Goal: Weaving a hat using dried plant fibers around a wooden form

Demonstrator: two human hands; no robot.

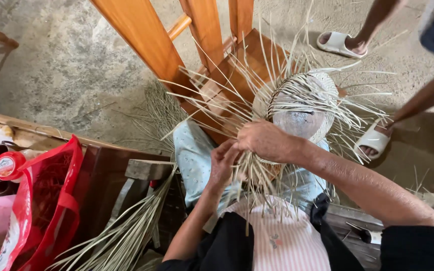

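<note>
A pink striped apron (277,241) fills the foreground; above it, over the lap, the left hand (223,161) pinches loose strips while the right hand (264,140) grips the half-woven basket (297,108) — its dome formed, many strip ends unwoven.

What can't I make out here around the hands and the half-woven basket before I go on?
Head view only:
- Left hand: fingers curl into the strips; its grip is hidden.
- Right hand: fingertips hidden under its own knuckles.
- Basket: near side covered by the right hand, its base out of sight.
- Bystander's legs: cut off by the top and right edges.
- Red bag: contents too dim to tell.
</note>
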